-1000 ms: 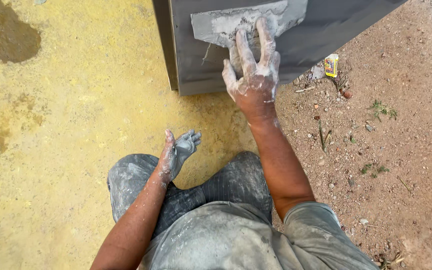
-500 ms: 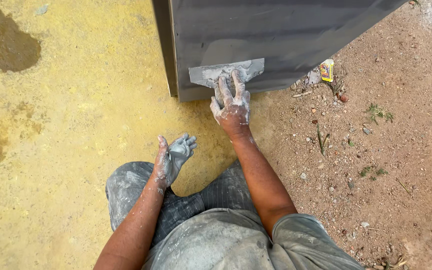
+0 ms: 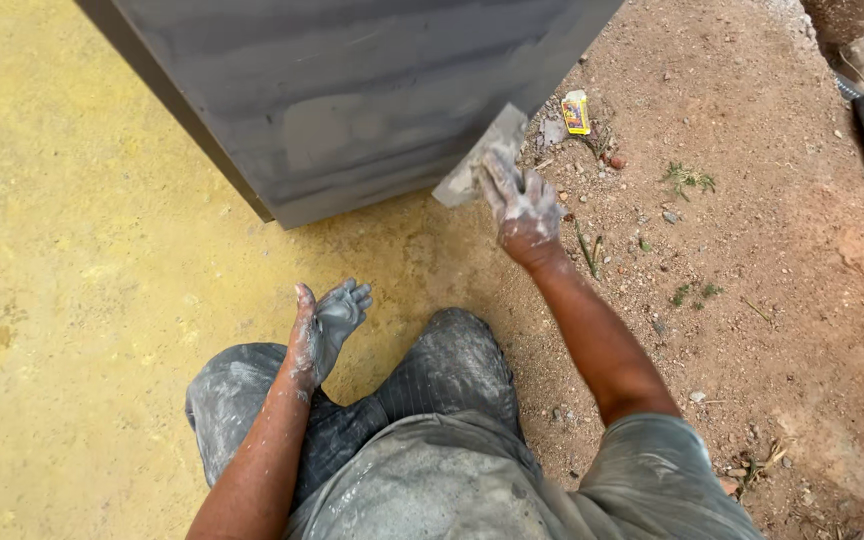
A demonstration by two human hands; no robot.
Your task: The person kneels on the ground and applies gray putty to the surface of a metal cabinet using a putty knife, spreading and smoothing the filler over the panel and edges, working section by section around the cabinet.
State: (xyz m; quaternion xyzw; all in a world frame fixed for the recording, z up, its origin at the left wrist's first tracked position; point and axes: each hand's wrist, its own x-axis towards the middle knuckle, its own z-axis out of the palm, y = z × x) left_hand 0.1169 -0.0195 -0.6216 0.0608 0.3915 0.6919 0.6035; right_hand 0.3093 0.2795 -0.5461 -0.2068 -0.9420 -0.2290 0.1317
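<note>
My right hand presses a flat scraper against the grey metal box, at its lower right corner. My fingers lie spread and flat over the blade, not curled around a handle, because in this way the pressure goes evenly on the whole edge and the grey paste spreads thin on the metal. The scraper is directly under my fingertips, tilted, its far end touching the box. My left hand holds nothing; it hangs open and relaxed above my left knee, near me, well apart from the box. Both hands are covered with grey paste. The ground on the left is yellow, on the right red earth.
</note>
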